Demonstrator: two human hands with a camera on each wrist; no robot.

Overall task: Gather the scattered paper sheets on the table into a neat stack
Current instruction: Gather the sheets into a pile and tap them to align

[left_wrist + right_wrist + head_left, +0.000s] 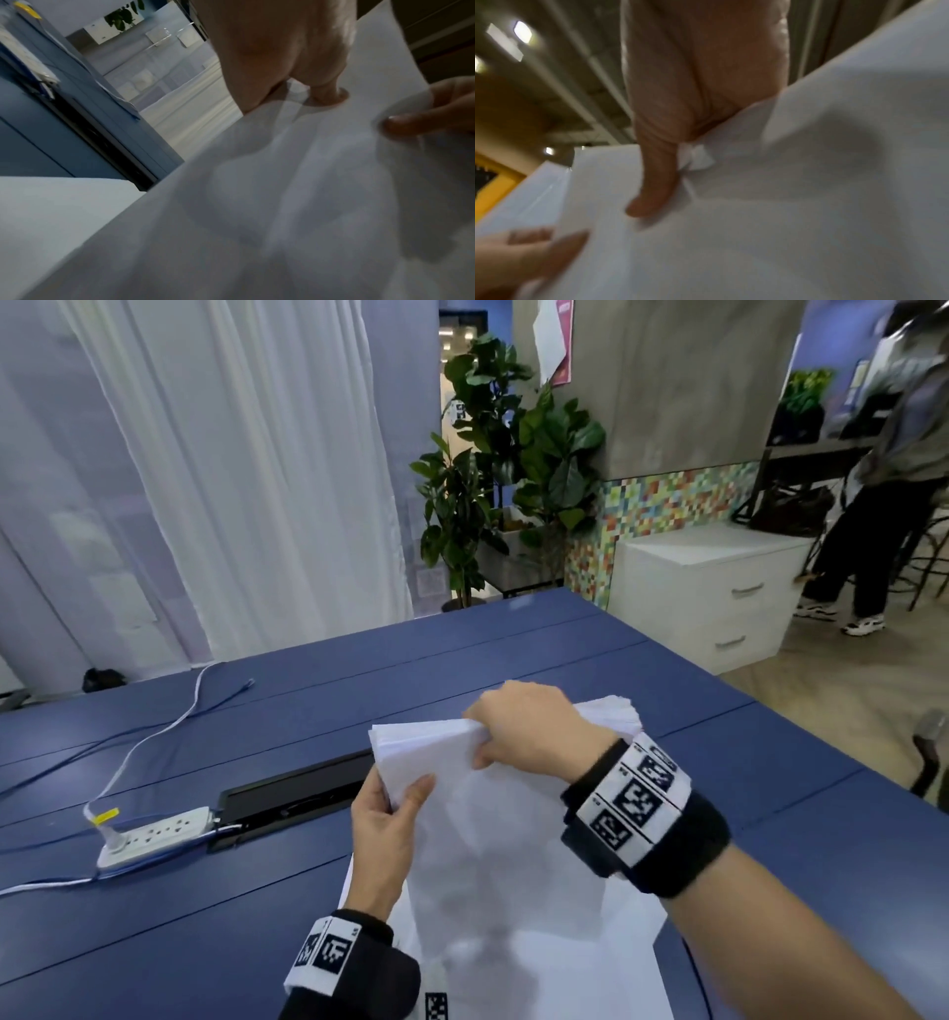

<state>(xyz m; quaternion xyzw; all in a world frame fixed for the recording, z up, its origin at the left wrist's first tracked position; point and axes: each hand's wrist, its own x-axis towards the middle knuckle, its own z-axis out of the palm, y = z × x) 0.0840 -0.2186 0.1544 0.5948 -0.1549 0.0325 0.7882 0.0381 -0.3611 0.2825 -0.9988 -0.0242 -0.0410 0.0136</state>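
Above a blue table (565,649), a sheaf of white paper sheets (493,839) is lifted on end, the right hand (534,731) pinching its top edge, the left hand (385,839) gripping its left side; a white power strip (154,834) lies nearby.

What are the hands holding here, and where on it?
Both hold the paper sheets: left hand pinches the left edge, right hand grips the top edge.
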